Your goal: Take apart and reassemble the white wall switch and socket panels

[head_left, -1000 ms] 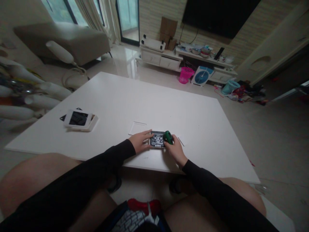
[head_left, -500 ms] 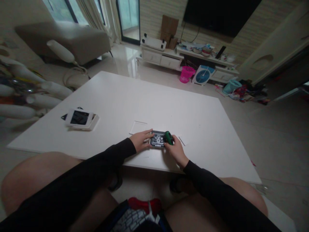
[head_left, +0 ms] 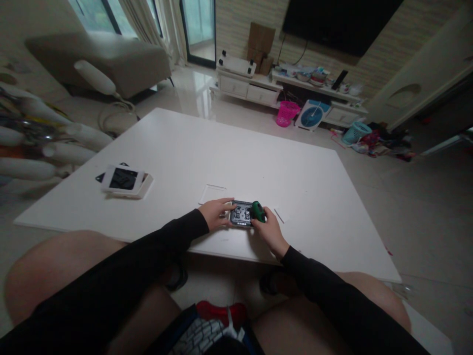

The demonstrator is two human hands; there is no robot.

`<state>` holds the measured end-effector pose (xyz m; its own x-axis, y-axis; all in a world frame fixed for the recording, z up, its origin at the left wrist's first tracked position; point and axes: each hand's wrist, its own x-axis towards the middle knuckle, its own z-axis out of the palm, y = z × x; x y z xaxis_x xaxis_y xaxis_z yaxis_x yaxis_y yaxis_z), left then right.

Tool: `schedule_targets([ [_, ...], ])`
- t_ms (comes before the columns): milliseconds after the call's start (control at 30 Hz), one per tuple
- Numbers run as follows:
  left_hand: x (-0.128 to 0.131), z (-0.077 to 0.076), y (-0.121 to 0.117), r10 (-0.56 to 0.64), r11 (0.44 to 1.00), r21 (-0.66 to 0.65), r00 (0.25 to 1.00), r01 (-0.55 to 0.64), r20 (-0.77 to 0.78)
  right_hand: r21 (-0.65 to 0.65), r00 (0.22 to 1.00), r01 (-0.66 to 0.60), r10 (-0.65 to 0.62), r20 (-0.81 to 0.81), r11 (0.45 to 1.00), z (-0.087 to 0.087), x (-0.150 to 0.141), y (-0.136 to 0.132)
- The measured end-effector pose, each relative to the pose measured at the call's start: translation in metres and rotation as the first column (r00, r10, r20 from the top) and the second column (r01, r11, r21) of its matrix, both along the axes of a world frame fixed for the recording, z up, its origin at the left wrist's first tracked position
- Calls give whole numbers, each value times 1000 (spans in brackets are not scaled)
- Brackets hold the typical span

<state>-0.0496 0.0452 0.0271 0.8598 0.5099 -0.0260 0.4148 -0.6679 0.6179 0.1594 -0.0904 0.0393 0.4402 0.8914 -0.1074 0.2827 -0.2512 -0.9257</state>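
A small flat dark rectangular case (head_left: pixel 242 213) with a silver pattern on its top face lies near the front edge of the white table. My left hand (head_left: pixel 214 214) grips its left end, thumb and fingers closed on the rim. A chunky green-handled tool (head_left: pixel 258 211) leans over the case's right part; its working tip is hidden. My right hand (head_left: pixel 271 228) is closed round that tool, fingertips close to the case's right edge. Just behind my left hand lies a clear rectangular plate (head_left: pixel 213 192). Right of my right hand is a thin pale flat piece with a dark edge (head_left: pixel 281 215).
On the left of the white table (head_left: pixel 229 148) sits a white box (head_left: pixel 146 187) with a dark-pictured card (head_left: pixel 123 178) on top. Beyond the table stand a pink basket (head_left: pixel 287 114), a box fan (head_left: pixel 311 116) and a low white cabinet (head_left: pixel 240 88).
The view has shifted very slightly. Both hands keep their hold, and the case and green-handled tool stay practically in place.
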Motion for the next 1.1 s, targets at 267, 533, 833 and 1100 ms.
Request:
schedule_targets([
  [267,0,0,0,0,999,-32,1000,-1,-3,-13,1000,12,-12,11,1000,1,-2,-2],
  [533,-3,1,4,-5,998,-55,1000,6,21,-26,997,46,-45,62,999,6,-1,1],
  [833,-20,19,35,100,992,89,989,-90,-111,47,990,102,-106,94,994,30,11,2],
  [1100,-5,1,12,64,993,118,956,-31,-287,67,997,75,-78,30,995,35,9,0],
])
